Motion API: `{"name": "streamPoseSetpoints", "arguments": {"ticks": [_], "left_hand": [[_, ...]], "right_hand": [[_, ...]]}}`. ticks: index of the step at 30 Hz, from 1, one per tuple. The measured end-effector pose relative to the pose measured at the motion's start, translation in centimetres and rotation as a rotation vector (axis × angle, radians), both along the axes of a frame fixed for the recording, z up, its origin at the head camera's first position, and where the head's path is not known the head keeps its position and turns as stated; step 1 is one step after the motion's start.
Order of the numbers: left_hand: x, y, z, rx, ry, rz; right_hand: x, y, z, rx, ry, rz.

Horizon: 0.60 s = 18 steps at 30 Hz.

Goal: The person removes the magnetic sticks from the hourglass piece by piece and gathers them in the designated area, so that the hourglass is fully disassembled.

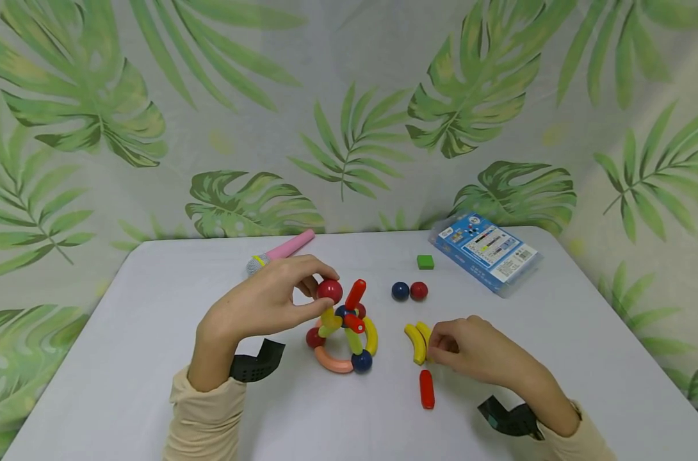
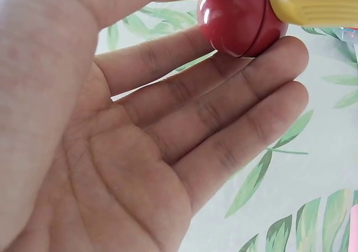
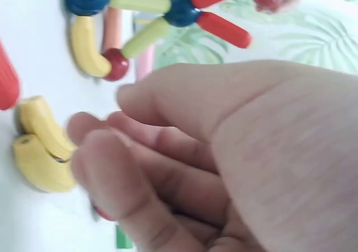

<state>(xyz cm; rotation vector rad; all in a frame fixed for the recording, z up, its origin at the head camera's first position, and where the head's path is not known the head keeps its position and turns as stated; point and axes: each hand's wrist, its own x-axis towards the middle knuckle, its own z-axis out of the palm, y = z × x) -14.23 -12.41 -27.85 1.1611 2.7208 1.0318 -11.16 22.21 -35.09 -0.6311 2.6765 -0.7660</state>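
My left hand (image 1: 280, 294) pinches a red ball (image 1: 329, 291) between thumb and fingers, above the left side of a magnetic stick-and-ball structure. A yellow stick (image 2: 316, 4) meets this ball in the left wrist view. The structure has a base ring of curved sticks, including a salmon one (image 1: 333, 362), and balls, with pale green sticks rising to a dark blue ball (image 3: 182, 9) and red sticks (image 3: 224, 29) jutting from it. My right hand (image 1: 470, 352) hovers beside two curved yellow sticks (image 3: 42, 162), fingers loosely bent with nothing visible in them. Whether its fingertips touch the sticks is unclear.
A straight red stick (image 1: 426, 389) lies nearest me. Behind the yellow sticks sit a loose blue ball (image 1: 400, 291) and red ball (image 1: 419, 291), then a green block (image 1: 425, 262). A blue package (image 1: 487, 250) lies at the back right, a pink toy microphone (image 1: 285, 248) at the back left.
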Motion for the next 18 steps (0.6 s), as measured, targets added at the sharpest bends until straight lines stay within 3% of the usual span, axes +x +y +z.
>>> {"name": "streamPoseSetpoints", "arguments": {"ticks": [7,12,18], "left_hand": [[-0.1,0.1,0.1,-0.004,0.027,-0.012],[-0.1,0.3,0.1,-0.009,0.031,-0.021],[0.0,0.4,-0.1,0.01,0.032,-0.051]], "right_hand": [[0.0,-0.5,1.7,-0.08,0.219,-0.06],[0.1,-3.0,2.8,-0.191,0.387,-0.052],[0.5,-6.7,3.6,-0.314,0.447,0.016]]}}
